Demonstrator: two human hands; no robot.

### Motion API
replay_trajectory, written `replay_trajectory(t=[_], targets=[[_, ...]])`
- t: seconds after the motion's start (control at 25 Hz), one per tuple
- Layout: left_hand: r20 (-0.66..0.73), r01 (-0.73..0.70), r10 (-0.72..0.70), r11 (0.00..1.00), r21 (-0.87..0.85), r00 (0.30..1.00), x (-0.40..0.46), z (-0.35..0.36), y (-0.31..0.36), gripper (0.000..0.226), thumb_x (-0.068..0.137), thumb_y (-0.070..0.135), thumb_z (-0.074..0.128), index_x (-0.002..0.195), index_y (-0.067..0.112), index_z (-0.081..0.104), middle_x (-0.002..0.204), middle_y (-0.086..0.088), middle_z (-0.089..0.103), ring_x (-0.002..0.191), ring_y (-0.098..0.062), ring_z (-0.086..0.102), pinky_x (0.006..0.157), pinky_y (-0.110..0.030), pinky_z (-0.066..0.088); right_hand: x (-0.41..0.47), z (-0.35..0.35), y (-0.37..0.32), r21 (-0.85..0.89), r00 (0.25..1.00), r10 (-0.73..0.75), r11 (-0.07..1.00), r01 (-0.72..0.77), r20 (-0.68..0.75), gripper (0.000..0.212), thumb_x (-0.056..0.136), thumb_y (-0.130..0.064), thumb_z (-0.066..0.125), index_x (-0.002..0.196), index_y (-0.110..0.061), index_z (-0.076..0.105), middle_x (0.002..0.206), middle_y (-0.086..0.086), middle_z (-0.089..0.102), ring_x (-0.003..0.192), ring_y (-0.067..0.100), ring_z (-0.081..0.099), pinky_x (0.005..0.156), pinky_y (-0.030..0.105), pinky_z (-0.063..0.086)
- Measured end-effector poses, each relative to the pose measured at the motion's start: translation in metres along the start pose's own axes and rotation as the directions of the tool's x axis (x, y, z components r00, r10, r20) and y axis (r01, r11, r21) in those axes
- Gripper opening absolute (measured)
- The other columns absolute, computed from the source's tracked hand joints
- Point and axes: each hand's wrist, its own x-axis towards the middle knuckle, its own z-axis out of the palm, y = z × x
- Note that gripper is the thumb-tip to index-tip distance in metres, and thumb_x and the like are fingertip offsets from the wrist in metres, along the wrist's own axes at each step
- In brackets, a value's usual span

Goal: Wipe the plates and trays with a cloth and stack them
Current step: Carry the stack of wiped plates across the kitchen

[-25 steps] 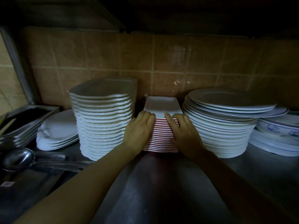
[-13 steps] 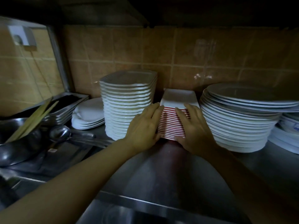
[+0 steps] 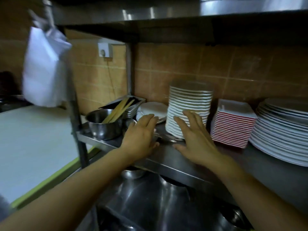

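Plates fill the steel shelf [image 3: 260, 165] in front of you: a tall stack of white plates [image 3: 190, 110] stands near the middle against the tiled wall [image 3: 216, 69], a stack of red-and-white square dishes [image 3: 233, 124] sits just to its right, and a broad pile of round white plates [image 3: 283, 130] lies at the far right. Your left hand [image 3: 141, 134] hovers over the shelf edge with its fingers straight and spread, its grip released and holding nothing. Your right hand [image 3: 195, 139] is likewise open-fingered, raised just in front of the tall stack, fingertips near its lower plates; whether they touch it you cannot tell through the blur. Neither hand is on the red-and-white dishes, which stand apart to the right of your right hand. To the left of the tall stack lies a low pile of white oval plates [image 3: 153, 109], then a few stacked metal trays [image 3: 131, 110], and a steel pot [image 3: 103, 125] with wooden sticks [image 3: 118, 110] leaning in it. A white bag [image 3: 45, 67] hangs at the upper left, above a pale tabletop [image 3: 33, 144]. Below the shelf, steel bowls [image 3: 150, 197] glint.
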Motion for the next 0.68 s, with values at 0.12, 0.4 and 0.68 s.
replay_trajectory(t=[0.12,0.4,0.68], targets=[[0.001,0.090,-0.090,0.996,0.006,0.996,-0.047,-0.029,-0.037,0.081,0.078,0.041,0.067,0.145,0.020,0.025,0.151,-0.001,0.026,0.137,-0.020,0.028,0.103,-0.038,0.032,0.005,0.006,-0.058,0.045,0.998,-0.051,0.998,0.050,0.028,0.086,0.076,-0.045,0.068,0.146,-0.020,0.025,0.152,0.010,0.011,0.139,0.029,0.008,0.113,0.042,0.023],[0.018,0.363,-0.369,0.921,0.139,0.929,-0.191,-0.088,-0.140,0.078,0.083,0.045,0.061,0.146,0.020,0.022,0.152,0.001,0.024,0.138,-0.019,0.025,0.105,-0.036,0.028,0.028,0.043,-0.232,0.267,0.949,-0.310,0.921,0.285,0.057,0.084,0.075,-0.040,0.072,0.144,-0.024,0.024,0.151,0.004,0.007,0.140,0.026,0.006,0.113,0.043,0.027],[-0.023,0.693,-0.718,0.662,0.285,0.696,-0.299,-0.127,-0.253,0.082,0.085,0.046,0.061,0.147,0.018,0.017,0.154,-0.001,0.022,0.139,-0.022,0.024,0.110,-0.044,0.025,0.081,0.100,-0.389,0.421,0.818,-0.574,0.751,0.509,0.035,0.082,0.079,-0.043,0.068,0.144,-0.025,0.021,0.152,0.000,0.004,0.139,0.024,0.007,0.111,0.039,0.027]])
